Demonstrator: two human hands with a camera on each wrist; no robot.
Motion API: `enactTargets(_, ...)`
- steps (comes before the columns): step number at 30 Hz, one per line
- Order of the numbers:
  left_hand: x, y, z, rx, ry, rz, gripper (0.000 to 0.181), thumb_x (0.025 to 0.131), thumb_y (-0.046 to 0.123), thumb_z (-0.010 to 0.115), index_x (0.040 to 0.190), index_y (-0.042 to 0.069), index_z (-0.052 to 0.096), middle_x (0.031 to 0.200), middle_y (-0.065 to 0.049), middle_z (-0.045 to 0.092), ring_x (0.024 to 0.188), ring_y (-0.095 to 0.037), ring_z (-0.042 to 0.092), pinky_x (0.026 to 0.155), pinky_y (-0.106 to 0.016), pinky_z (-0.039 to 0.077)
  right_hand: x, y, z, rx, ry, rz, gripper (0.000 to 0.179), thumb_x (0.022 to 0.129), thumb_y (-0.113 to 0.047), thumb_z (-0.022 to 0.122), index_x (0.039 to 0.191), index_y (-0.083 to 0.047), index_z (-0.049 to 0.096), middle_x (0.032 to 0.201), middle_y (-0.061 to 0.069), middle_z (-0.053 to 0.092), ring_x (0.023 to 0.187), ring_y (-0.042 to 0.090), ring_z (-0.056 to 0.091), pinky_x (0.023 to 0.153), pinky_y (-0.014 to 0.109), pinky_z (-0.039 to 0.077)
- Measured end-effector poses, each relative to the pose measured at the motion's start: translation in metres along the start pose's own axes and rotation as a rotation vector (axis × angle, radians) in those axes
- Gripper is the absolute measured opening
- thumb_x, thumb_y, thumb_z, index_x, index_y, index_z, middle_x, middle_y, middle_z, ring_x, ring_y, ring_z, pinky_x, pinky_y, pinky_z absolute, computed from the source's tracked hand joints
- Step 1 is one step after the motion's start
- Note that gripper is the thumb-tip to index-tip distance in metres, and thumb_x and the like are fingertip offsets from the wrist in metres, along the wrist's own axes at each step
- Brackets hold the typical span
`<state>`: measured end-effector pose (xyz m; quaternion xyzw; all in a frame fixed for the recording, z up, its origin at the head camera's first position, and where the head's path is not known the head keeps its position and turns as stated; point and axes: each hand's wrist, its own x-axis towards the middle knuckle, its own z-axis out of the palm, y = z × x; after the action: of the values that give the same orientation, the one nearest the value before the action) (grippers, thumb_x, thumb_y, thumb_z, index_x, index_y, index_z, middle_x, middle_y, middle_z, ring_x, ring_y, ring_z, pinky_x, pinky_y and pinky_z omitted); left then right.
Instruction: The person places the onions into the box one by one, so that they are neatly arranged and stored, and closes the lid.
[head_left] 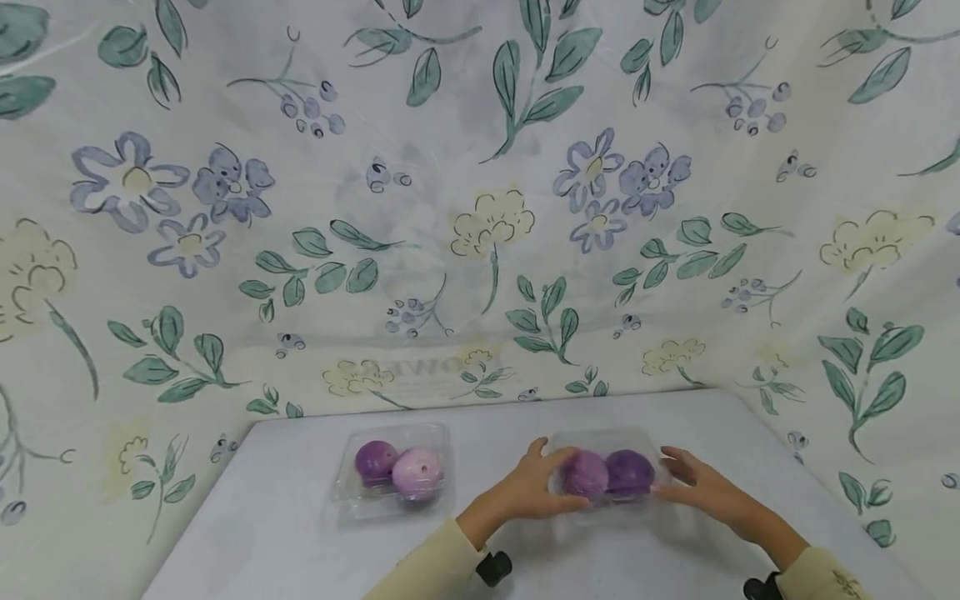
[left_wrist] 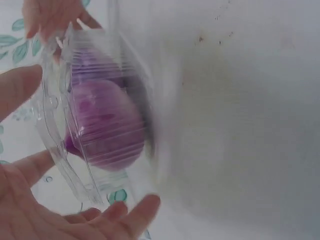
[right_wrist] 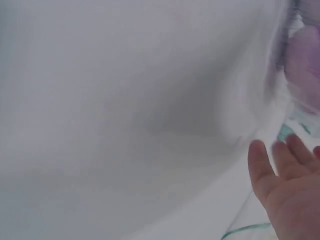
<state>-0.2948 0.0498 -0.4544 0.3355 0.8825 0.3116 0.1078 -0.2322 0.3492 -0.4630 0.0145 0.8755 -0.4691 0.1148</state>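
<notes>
A clear plastic clamshell box (head_left: 611, 518) on the right of the table holds two round purple balls, a lighter ball (head_left: 585, 475) and a darker ball (head_left: 630, 475). At the box's left side is my left hand (head_left: 536, 487), its fingers spread apart around that edge. In the left wrist view the lid looks closed, and whether the fingers touch the plastic is unclear. My right hand (head_left: 701, 487) stands at the right side with fingers extended. The right wrist view shows those right fingers (right_wrist: 260, 165) loosely spread near the box, with nothing gripped.
Left of the hands, a second clear plastic box (head_left: 341, 492) contains a dark purple ball (head_left: 376, 461) and a pinkish ball (head_left: 418, 473). Both boxes rest on a white table (head_left: 255, 517). Floral-patterned cloth (head_left: 480, 167) hangs behind and beside the table.
</notes>
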Motion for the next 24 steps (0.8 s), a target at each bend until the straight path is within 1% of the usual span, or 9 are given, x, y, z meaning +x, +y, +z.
enactTargets(3,-0.001,0.001,-0.002,-0.011,0.001,-0.004,0.073,0.085,0.047,0.073,0.148,0.023,0.045,0.142,-0.027,0.041,0.128,-0.037,0.049,0.093,-0.053,0.051,-0.006,0.004,-0.003,0.101,0.024,0.042,0.080,0.098,-0.041,0.057,0.154,0.002,0.019,0.147,0.033,0.042,0.130,0.045,0.050,0.099,0.053,0.050)
enactTargets(5,-0.002,0.000,-0.003,-0.040,-0.011,-0.014,0.071,0.087,0.043,0.072,0.149,0.022,0.045,0.126,-0.018,0.055,0.110,-0.024,0.056,0.083,-0.041,0.053,-0.008,0.008,-0.001,0.157,0.036,0.065,0.079,0.099,-0.039,0.057,0.153,0.002,0.017,0.137,0.030,0.052,0.116,0.035,0.061,0.091,0.046,0.055)
enactTargets(6,-0.002,0.000,-0.003,-0.078,-0.028,-0.024,0.070,0.088,0.040,0.072,0.150,0.021,0.043,0.115,-0.015,0.059,0.099,-0.020,0.058,0.077,-0.036,0.054,-0.010,0.011,0.000,0.177,0.036,0.072,0.080,0.099,-0.038,0.057,0.153,0.003,0.016,0.131,0.028,0.057,0.109,0.031,0.064,0.087,0.044,0.056)
enactTargets(8,-0.002,0.000,-0.002,-0.195,-0.072,-0.053,0.069,0.090,0.030,0.071,0.151,0.021,0.041,0.097,-0.009,0.063,0.080,-0.015,0.058,0.067,-0.032,0.054,-0.011,0.015,0.002,0.233,0.026,0.078,0.080,0.100,-0.033,0.057,0.153,0.004,0.011,0.121,0.022,0.062,0.099,0.024,0.066,0.082,0.040,0.057)
enactTargets(11,-0.002,0.001,0.000,-0.442,-0.115,-0.132,0.070,0.089,0.011,0.069,0.152,0.021,0.040,0.083,-0.009,0.062,0.064,-0.016,0.061,0.060,-0.034,0.059,-0.011,0.017,0.005,0.319,0.007,0.077,0.079,0.099,-0.026,0.055,0.154,0.003,0.007,0.109,0.013,0.068,0.090,0.018,0.065,0.077,0.036,0.056)
enactTargets(13,-0.002,0.002,0.001,-0.569,-0.109,-0.175,0.071,0.087,0.001,0.066,0.151,0.020,0.042,0.082,-0.013,0.061,0.061,-0.019,0.062,0.060,-0.039,0.061,-0.009,0.015,0.006,0.380,0.000,0.062,0.080,0.098,-0.021,0.055,0.154,0.005,0.005,0.102,0.009,0.069,0.085,0.017,0.066,0.074,0.034,0.057)
enactTargets(15,-0.002,0.004,0.002,-0.639,-0.087,-0.203,0.072,0.084,-0.004,0.063,0.150,0.019,0.044,0.081,-0.016,0.061,0.059,-0.021,0.063,0.060,-0.041,0.061,-0.008,0.012,0.008,0.429,-0.004,0.052,0.081,0.096,-0.018,0.055,0.155,0.005,0.004,0.097,0.006,0.071,0.081,0.014,0.067,0.071,0.031,0.057)
enactTargets(19,-0.002,0.005,0.004,-0.697,-0.067,-0.235,0.074,0.083,-0.007,0.062,0.150,0.020,0.044,0.079,-0.018,0.061,0.057,-0.020,0.062,0.060,-0.040,0.061,-0.008,0.008,0.011,0.497,-0.025,0.024,0.080,0.097,-0.013,0.053,0.155,0.006,0.001,0.092,0.006,0.071,0.077,0.011,0.068,0.070,0.027,0.058)
enactTargets(24,-0.005,0.003,0.005,-0.707,-0.051,-0.243,0.075,0.083,-0.010,0.061,0.150,0.019,0.043,0.070,-0.011,0.056,0.052,-0.018,0.059,0.056,-0.037,0.060,-0.008,0.006,0.014,0.510,-0.030,-0.037,0.082,0.096,-0.010,0.055,0.155,0.005,0.001,0.089,0.003,0.073,0.074,0.008,0.067,0.072,0.025,0.059)
